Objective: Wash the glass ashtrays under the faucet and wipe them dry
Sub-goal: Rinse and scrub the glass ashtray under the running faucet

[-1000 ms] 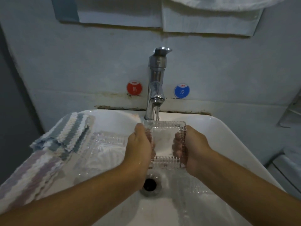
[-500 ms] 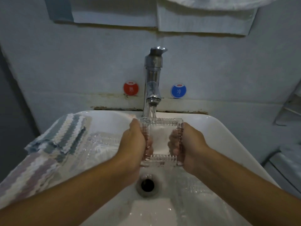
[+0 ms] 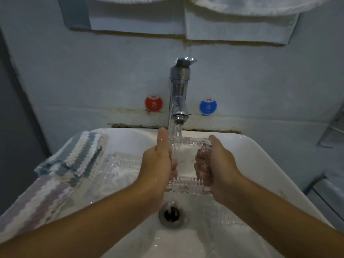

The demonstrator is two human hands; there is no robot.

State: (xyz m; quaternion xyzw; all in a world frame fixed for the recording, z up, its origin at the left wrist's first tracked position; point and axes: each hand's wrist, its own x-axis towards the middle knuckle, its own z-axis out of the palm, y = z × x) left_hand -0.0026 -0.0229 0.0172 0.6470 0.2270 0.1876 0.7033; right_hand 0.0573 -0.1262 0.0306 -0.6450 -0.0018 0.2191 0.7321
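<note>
A square clear glass ashtray [image 3: 188,161] with ribbed edges is held under the chrome faucet [image 3: 179,94]. Water runs from the spout onto its far left corner. My left hand [image 3: 158,162] grips its left side and my right hand [image 3: 217,161] grips its right side, fingers curled underneath. A second glass ashtray [image 3: 119,170] rests on the left slope of the white sink [image 3: 260,164]. A third glass ashtray [image 3: 223,218] lies in the basin at lower right, partly hidden by my right forearm.
Striped cloths [image 3: 81,157] drape over the sink's left rim. The drain [image 3: 172,214] sits below the held ashtray. Red [image 3: 153,104] and blue [image 3: 207,107] round stickers flank the faucet on the wall. A white towel [image 3: 260,6] hangs above.
The ashtray has stayed under the stream, shifting slightly. My left thumb has stretched up along the ashtray's left edge towards the spout. The camera view moved a little.
</note>
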